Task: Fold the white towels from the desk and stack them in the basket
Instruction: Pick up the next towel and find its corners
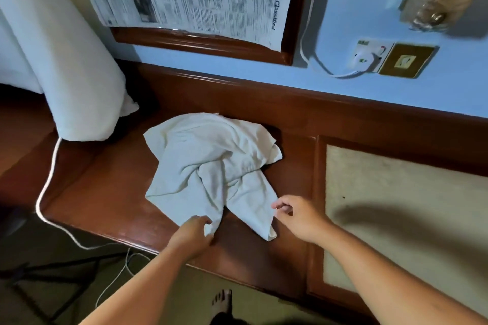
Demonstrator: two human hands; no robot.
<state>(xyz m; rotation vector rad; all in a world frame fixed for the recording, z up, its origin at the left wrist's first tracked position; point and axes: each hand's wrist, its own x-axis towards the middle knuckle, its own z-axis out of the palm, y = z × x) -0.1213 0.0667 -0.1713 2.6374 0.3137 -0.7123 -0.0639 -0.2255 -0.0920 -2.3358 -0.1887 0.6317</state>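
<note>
White towel (211, 161): lies crumpled in a loose heap on the wooden counter (105, 192), near its front edge, layers twisted over one another at the middle. No basket in view.

Left hand (194, 235): fingers curled round the near-left corner of the cloth, gripping it. Right hand (298, 215): fingers curled at the near-right edge, touching it; cannot tell whether any cloth is actually pinched.

Step in hand, as I judge it: finding two adjacent corners so the towel can be opened flat before the first fold. Nothing is folded yet.

Notes for doing it well:
- Confirm both hands hold corners of the same edge, single layer only; the twist in the middle suggests the layers could be crossed.
- Lift and shake out, or draw the hands apart, until the twist drops free.
- Lay it flat on the bare wood and smooth it before folding.
- Keep clear of the white cable (46, 185) trailing over the left end; a swept towel could snag it.
</note>
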